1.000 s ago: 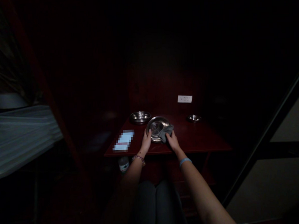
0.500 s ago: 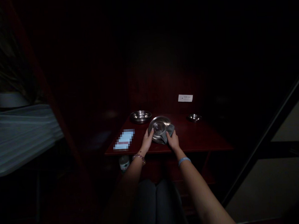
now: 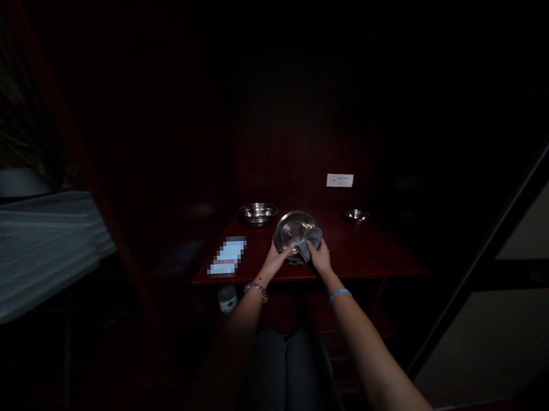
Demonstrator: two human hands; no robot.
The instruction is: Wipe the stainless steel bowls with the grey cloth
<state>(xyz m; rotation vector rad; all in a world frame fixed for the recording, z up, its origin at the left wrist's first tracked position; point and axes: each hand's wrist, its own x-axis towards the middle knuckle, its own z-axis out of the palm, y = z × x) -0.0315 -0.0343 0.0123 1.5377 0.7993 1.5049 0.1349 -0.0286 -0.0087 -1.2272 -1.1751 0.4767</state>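
Note:
A shiny steel bowl [image 3: 290, 229] is held tilted over the front half of the dark red table [image 3: 364, 250], its inside facing me. My left hand [image 3: 273, 259] grips its lower left rim, with the thumb reaching over the inside. On the lower right, my right hand [image 3: 321, 256] pinches a grey cloth [image 3: 307, 248] against the rim. The fingers behind the bowl are hidden. Farther back on the left stand steel bowls [image 3: 258, 214] that look stacked. A smaller steel bowl [image 3: 357, 216] sits at the back right.
A blurred-out bright rectangle [image 3: 228, 256] lies at the table's left front. Below that edge is a bottle [image 3: 227, 300]. A white socket plate [image 3: 340, 180] is on the back wall. Stacked clear plastic trays [image 3: 42, 254] stand at far left.
My left thumb has slid down and rightward along the bowl, closer to the cloth. The bowl has turned and tilted slightly, and my right hand has shifted a little to the right.

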